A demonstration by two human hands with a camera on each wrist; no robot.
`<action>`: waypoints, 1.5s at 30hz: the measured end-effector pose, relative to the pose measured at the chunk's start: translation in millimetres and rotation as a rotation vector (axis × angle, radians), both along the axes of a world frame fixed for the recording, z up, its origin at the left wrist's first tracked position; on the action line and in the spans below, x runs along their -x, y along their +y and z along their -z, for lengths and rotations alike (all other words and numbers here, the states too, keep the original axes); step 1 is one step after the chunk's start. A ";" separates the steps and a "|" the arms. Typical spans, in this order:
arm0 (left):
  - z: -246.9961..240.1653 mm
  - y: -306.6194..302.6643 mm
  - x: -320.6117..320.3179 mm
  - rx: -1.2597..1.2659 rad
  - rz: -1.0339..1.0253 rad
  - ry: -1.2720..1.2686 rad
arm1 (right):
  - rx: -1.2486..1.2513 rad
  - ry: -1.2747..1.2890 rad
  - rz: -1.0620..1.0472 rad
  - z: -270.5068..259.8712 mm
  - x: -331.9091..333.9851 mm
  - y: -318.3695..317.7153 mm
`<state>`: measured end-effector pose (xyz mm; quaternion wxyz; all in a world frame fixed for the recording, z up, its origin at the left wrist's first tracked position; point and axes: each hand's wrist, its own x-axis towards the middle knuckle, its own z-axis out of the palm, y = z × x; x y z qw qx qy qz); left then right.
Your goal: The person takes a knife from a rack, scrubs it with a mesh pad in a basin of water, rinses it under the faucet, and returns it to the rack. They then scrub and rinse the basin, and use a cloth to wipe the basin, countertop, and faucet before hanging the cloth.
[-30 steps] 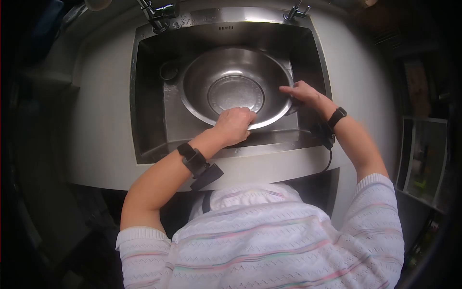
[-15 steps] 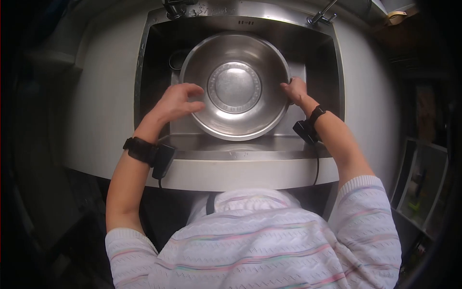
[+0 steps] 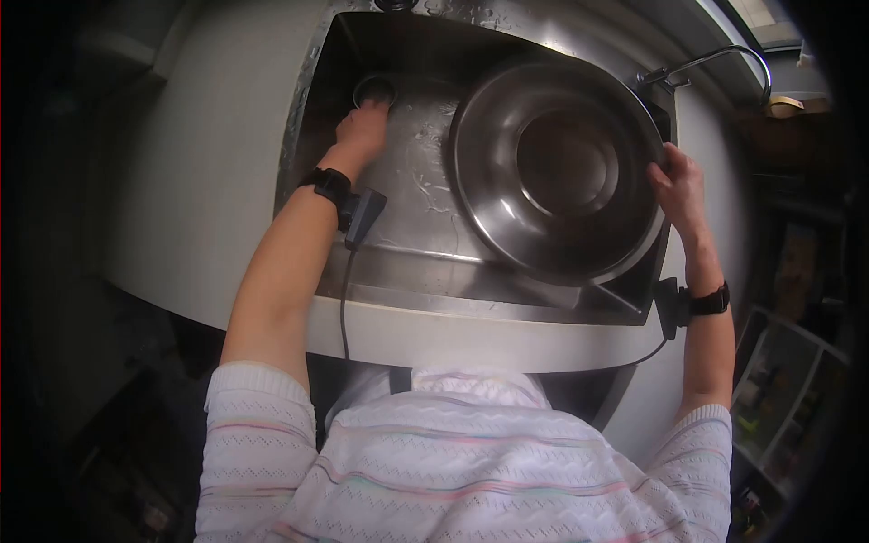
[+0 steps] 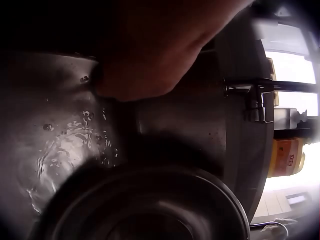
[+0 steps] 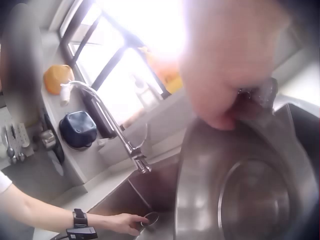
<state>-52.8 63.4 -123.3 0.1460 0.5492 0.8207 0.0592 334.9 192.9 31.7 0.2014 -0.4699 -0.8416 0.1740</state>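
Note:
The steel bowl (image 3: 493, 163) tilts at the right side of the sink (image 3: 416, 217). My right hand (image 3: 683, 190) grips its right rim, thumb inside; in the right wrist view a dark, shiny thing (image 5: 267, 95) of unclear kind shows beside that hand (image 5: 235, 60). My left hand (image 3: 364, 134) reaches down to the round drain (image 3: 375, 89) at the sink's back left, fingertips at its ring. The right wrist view shows the left hand's (image 5: 124, 223) fingers extended at the drain (image 5: 150, 218). In the left wrist view its fingers are in shadow above the bowl's rim (image 4: 220, 187).
Water lies on the sink floor (image 3: 433, 172). A curved tap (image 3: 724, 52) stands behind the sink at the right. Beyond the sink, the right wrist view shows a dark blue container (image 5: 78, 130) and an orange one (image 5: 58, 79). Pale worktop (image 3: 199, 181) runs along the left.
The bowl has moved right and tilted in my right hand's grip. My left hand went from the near rim to the bowl's left side, then to the drain. The head view has shifted.

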 end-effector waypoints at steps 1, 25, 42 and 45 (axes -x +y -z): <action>-0.7 3.9 -3.1 0.080 -0.036 0.035 | -0.119 -0.218 -0.009 -29.0 -0.4 -3.5; 4.4 60.5 -175.8 0.308 0.690 -0.029 | -0.370 0.044 -0.016 -128.1 -59.5 0.8; -166.3 -20.3 -140.6 0.025 -0.187 -2.198 | -0.428 0.001 -0.490 -97.4 48.8 -45.8; -192.0 -21.5 -127.5 -0.308 -0.577 -2.387 | -0.387 -0.006 -0.665 -97.8 82.6 -60.3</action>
